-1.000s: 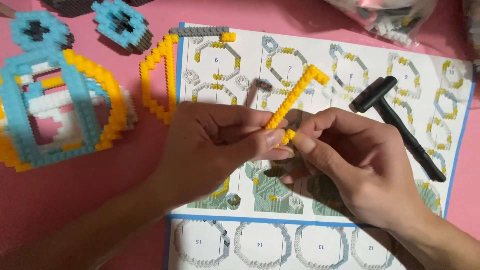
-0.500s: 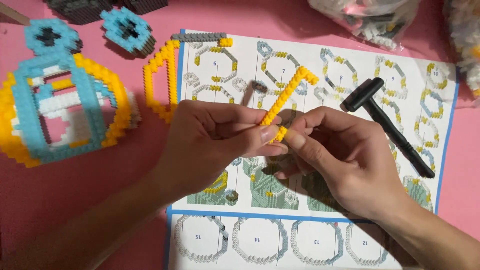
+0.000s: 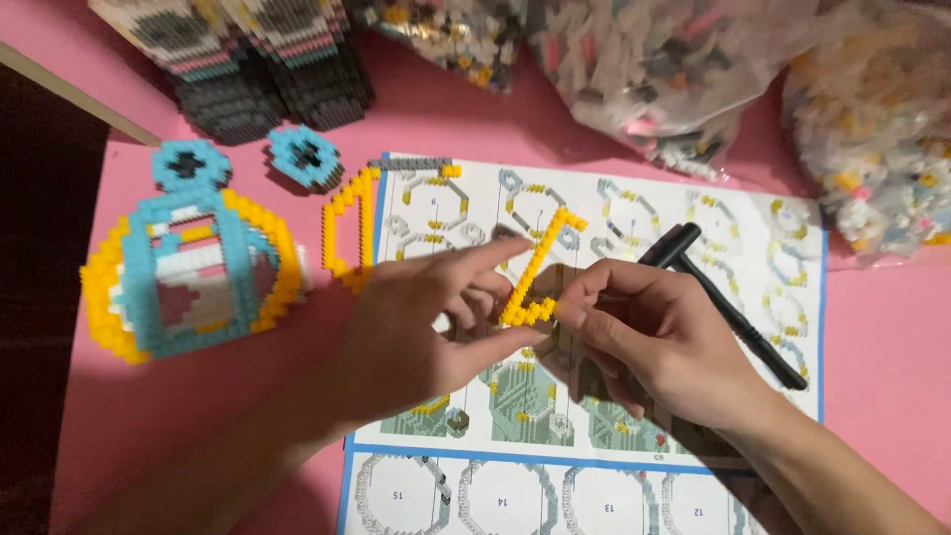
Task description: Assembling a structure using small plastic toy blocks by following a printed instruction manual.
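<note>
In the head view, both hands meet over the instruction sheet that lies on the pink worktop. The left hand and the right hand together pinch a yellow strip of small bricks; it runs up and to the right from the fingertips, bends at its top end, and is held just above the sheet's middle. The left hand closes thumb and bent fingers on the strip's lower end, with the forefinger stretched out straight toward the strip. The right hand grips the same lower end from the other side, thumb and forefinger closed on it. A black hammer lies on the sheet just right of the right hand, its head near the strip's top. At the sheet's left edge stands a yellow frame of bricks. Further left on the worktop sits a blue and yellow model, with two small blue rings above it. Along the top edge are dark striped blocks and clear bags of loose bricks.
</note>
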